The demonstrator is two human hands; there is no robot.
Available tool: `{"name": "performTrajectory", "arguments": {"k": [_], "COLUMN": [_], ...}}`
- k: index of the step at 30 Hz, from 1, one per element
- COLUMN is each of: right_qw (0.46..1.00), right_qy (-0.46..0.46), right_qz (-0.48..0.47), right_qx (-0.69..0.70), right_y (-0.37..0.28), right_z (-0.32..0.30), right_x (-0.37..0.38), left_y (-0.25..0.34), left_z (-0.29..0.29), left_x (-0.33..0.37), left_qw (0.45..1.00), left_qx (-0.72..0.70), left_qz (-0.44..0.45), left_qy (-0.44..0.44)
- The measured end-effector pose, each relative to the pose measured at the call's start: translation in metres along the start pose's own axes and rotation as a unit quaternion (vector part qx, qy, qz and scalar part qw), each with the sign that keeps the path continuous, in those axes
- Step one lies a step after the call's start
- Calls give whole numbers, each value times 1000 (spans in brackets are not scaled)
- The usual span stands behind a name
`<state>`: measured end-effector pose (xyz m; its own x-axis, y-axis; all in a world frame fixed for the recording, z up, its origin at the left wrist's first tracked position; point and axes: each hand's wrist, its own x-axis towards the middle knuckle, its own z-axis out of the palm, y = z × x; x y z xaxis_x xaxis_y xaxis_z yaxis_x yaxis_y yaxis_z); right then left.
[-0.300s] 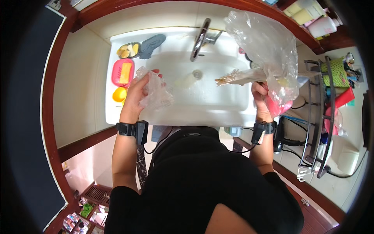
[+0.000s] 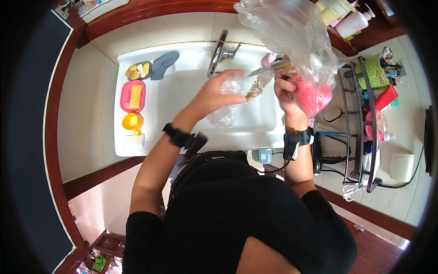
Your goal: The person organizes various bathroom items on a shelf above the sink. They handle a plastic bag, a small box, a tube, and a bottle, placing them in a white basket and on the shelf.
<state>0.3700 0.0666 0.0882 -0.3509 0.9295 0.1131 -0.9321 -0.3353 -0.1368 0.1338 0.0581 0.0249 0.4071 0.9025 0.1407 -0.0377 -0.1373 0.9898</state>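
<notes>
Layout, left to right

Sink, left rim, far to near: cluster of small pieces, cloth just to its right; soap dish, bar on it; cup. Faucet at back, near middle. Left-hand fingers around plastic wrap, above middle of basin. Right-hand fingers at plastic bag, which extends toward back wall. Rack right of sink. Pump bottle behind, far right.

Over the white sink, your left hand grips crumpled clear plastic, while your right hand holds a large clear bag and a pink bundle. Beyond your left hand stands the tap; along the sink's left side sit a yellow cup and a pink soap dish.
</notes>
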Motion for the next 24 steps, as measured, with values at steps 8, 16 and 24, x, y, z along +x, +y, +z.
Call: {"name": "performTrajectory", "arguments": {"k": [8, 16, 24], "right_qw": [1000, 997, 996], "right_qy": [-21, 30, 26], "right_qz": [-14, -70, -86], "right_qx": [-1, 9, 31], "right_y": [-41, -67, -68], "right_z": [4, -34, -39], "right_x": [-14, -61, -79], "left_y": [-4, 30, 30], "left_z": [27, 17, 13], "left_x": [40, 28, 28], "left_qw": [995, 964, 962], "left_qx": [51, 219, 246], "left_qz": [-52, 35, 51], "left_qy": [69, 147, 105]}}
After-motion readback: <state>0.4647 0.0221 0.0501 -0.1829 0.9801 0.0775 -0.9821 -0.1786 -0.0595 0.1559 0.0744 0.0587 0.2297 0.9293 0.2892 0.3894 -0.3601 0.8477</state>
